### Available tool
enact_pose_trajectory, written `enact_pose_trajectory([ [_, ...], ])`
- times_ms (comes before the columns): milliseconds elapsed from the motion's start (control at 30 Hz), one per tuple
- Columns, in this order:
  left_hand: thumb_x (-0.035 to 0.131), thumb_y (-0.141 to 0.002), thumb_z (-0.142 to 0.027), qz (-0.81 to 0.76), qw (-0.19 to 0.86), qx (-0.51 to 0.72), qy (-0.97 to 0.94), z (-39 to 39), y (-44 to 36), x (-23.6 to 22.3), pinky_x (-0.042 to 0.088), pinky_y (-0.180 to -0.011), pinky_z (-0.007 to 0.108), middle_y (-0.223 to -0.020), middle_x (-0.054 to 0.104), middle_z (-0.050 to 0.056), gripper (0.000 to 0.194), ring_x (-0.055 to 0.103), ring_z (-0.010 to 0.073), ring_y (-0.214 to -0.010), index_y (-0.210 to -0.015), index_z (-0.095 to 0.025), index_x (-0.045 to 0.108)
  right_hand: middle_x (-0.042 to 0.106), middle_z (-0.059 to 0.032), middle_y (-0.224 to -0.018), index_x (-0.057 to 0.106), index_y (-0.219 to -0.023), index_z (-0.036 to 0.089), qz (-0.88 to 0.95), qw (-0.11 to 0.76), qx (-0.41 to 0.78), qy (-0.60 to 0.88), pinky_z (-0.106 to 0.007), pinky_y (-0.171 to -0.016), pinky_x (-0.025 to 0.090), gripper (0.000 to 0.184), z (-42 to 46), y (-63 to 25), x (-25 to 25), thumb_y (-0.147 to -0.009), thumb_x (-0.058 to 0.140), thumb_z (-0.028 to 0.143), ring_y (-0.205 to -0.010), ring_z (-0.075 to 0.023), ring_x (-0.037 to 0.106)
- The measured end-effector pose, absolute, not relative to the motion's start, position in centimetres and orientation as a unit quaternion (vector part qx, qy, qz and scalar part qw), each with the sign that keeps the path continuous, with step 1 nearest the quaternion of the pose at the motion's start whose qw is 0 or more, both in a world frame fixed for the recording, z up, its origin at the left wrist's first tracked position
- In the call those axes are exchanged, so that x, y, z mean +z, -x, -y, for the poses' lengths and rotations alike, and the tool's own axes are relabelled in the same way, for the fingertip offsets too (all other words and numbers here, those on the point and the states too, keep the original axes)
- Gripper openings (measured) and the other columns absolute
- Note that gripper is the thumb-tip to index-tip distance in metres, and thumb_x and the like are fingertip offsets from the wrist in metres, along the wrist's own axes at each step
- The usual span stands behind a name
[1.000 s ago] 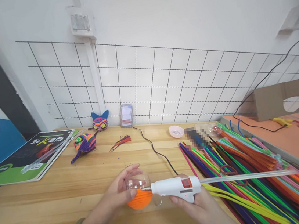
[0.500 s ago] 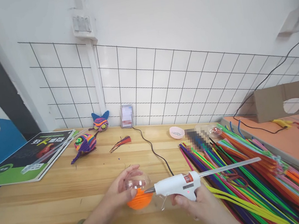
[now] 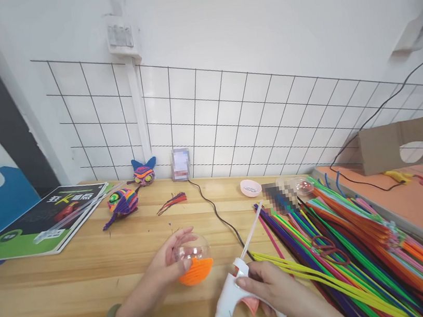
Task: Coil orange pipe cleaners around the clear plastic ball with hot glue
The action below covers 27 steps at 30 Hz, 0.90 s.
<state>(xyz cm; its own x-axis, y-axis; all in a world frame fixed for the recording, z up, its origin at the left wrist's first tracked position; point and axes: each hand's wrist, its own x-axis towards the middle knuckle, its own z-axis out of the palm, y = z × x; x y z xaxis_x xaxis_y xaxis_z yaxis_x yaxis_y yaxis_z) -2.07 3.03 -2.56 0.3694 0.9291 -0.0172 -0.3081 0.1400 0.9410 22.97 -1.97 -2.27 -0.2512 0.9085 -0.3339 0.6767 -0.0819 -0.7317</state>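
Observation:
Fingers of my left hand [image 3: 171,261] curl round a clear plastic ball [image 3: 198,243] whose lower part is covered with orange pipe cleaner [image 3: 196,272]. To the right, my right hand [image 3: 272,286] grips a white hot glue gun [image 3: 231,297]. Its metal nozzle points down toward the table's front, and a clear glue stick sticks up out of its rear. Loose yellow pipe cleaners [image 3: 314,275] lie just behind and beside my right hand. The gun's nozzle is apart from the ball.
Many coloured pipe cleaners [image 3: 346,223] cover the table's right side. A pink bowl [image 3: 251,188] and a phone [image 3: 181,164] stand at the back. Two striped pipe-cleaner figures [image 3: 144,172] sit near a book [image 3: 47,223] at the left. A black cord [image 3: 214,208] crosses the middle.
My right hand has swung the glue gun away from the ball, turning its nozzle from pointing left to pointing down. The left hand keeps the ball, slightly raised.

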Motion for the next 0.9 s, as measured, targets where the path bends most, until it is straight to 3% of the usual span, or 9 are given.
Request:
enact_pose_trajectory([
  [233,0.082,-0.059,-0.043,-0.316,0.69,0.445,-0.475,-2.6,1.9,-2.3,0.044,-0.092,0.039,-0.119,0.058,0.011,0.071,0.056,0.0293,-0.11,-0.121,-0.024,0.054,0.055,0.0016,-0.058,0.057,-0.061,0.017,0.7,0.17,0.309,0.621,-0.023,-0.051,0.028,0.038,1.9,-22.2,-2.6,-0.088,0.054,0.044,-0.055,-0.0128,0.05],
  [467,0.082,-0.059,-0.044,-0.316,0.689,0.445,-0.476,-2.5,1.8,-2.9,0.044,-0.093,0.04,-0.126,0.056,0.012,0.069,0.059,0.03,-0.109,-0.12,-0.025,0.057,0.065,-0.0027,-0.074,0.065,-0.072,0.019,0.73,0.21,0.255,0.598,-0.026,-0.063,0.039,0.029,1.8,-22.2,-2.3,-0.092,0.051,0.035,-0.071,-0.0183,0.059],
  [567,0.082,-0.057,-0.047,-0.318,0.685,0.445,-0.481,-2.5,1.6,-3.0,0.044,-0.094,0.041,-0.125,0.057,0.012,0.071,0.06,0.0303,-0.107,-0.12,-0.026,0.058,0.063,-0.0027,-0.074,0.062,-0.076,0.019,0.733,0.286,0.216,0.578,-0.026,-0.064,0.044,0.025,2.0,-22.2,-2.0,-0.093,0.05,0.032,-0.07,-0.0178,0.059],
  [667,0.082,-0.055,-0.049,-0.309,0.687,0.439,-0.489,-2.2,1.3,-3.0,0.044,-0.093,0.041,-0.122,0.058,0.01,0.071,0.06,0.0301,-0.106,-0.118,-0.028,0.059,0.061,-0.006,-0.09,0.06,-0.097,0.02,0.775,0.372,0.133,0.493,-0.028,-0.069,0.049,0.011,2.7,-21.9,-1.9,-0.091,0.051,0.025,-0.078,-0.0187,0.06],
  [767,0.082,-0.055,-0.05,-0.306,0.692,0.425,-0.497,-2.0,0.9,-3.4,0.045,-0.092,0.043,-0.118,0.058,0.009,0.07,0.059,0.0303,-0.107,-0.118,-0.029,0.059,0.057,-0.0091,-0.108,0.052,-0.116,0.023,0.819,0.4,0.059,0.408,-0.029,-0.083,0.051,0.027,3.5,-21.3,-2.2,-0.089,0.056,0.024,-0.099,-0.0214,0.059],
  [900,0.081,-0.055,-0.049,-0.27,0.703,0.426,-0.502,-2.0,0.6,-4.4,0.046,-0.092,0.043,-0.119,0.058,0.009,0.071,0.059,0.031,-0.108,-0.12,-0.03,0.059,0.054,-0.0118,-0.116,0.042,-0.129,0.023,0.823,0.409,0.025,0.393,-0.031,-0.088,0.052,0.051,3.8,-20.7,-3.1,-0.085,0.064,0.036,-0.11,-0.0251,0.058],
])
